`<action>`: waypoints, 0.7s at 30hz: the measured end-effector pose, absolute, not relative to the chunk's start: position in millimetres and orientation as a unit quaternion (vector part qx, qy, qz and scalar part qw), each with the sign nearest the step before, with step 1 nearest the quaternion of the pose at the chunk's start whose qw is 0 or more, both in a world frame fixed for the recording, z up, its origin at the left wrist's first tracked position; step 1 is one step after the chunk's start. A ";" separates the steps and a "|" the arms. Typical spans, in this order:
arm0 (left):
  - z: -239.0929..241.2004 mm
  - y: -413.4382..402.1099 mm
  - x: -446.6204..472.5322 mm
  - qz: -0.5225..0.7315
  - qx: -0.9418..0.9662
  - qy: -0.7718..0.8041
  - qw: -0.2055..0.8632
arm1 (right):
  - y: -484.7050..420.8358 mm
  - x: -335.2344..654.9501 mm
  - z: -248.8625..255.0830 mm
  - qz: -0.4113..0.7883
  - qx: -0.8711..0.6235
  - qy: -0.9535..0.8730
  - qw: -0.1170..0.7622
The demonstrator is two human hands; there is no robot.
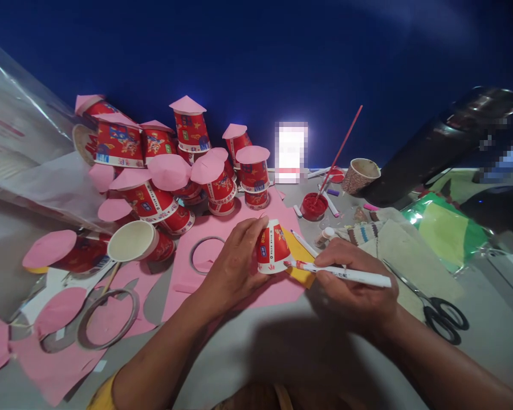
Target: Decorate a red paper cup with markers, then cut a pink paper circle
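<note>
My left hand [235, 265] is closed around an upside-down red paper cup [272, 247] that stands on a yellow paper piece [300, 256] and a pink paper sheet [239, 239]. My right hand [354, 285] grips a white marker pen [346, 274] like a pencil. Its tip touches the cup's rim at the lower right. Both forearms reach in from the bottom edge.
A pile of red cups with pink paper tops [171, 165] fills the back left. A tape ring [109, 318], pink scraps and a plastic bag [21, 148] lie left. Black scissors [440, 310], a red paint pot [313, 206] with a stick, a brown cup [359, 175] and green paper [448, 230] sit right.
</note>
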State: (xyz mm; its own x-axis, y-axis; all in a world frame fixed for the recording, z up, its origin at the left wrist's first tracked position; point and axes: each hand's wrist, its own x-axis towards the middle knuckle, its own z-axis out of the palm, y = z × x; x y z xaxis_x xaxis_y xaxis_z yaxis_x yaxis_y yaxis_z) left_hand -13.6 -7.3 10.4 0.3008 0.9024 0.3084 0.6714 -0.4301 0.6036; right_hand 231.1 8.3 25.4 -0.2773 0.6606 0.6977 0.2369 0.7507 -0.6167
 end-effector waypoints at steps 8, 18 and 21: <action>8.8 -6.1 -14.0 0.318 0.779 0.505 0.194 | 9.3 231.6 27.0 0.183 -0.278 -0.788 0.518; 12.1 -7.3 -14.1 0.318 0.780 0.497 0.209 | 9.0 230.9 29.9 0.180 -0.268 -0.801 0.504; 12.1 -7.2 -14.4 0.320 0.777 0.499 0.211 | 8.5 231.2 31.9 0.184 -0.267 -0.802 0.502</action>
State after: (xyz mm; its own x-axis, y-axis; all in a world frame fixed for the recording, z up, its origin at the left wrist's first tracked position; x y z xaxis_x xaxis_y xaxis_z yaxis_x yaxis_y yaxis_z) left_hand -14.4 -7.2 12.1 0.2975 0.9110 0.2857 0.6406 -0.4124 0.6477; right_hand 231.2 8.5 31.9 -0.3536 0.6133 0.7063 0.2444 0.7894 -0.5631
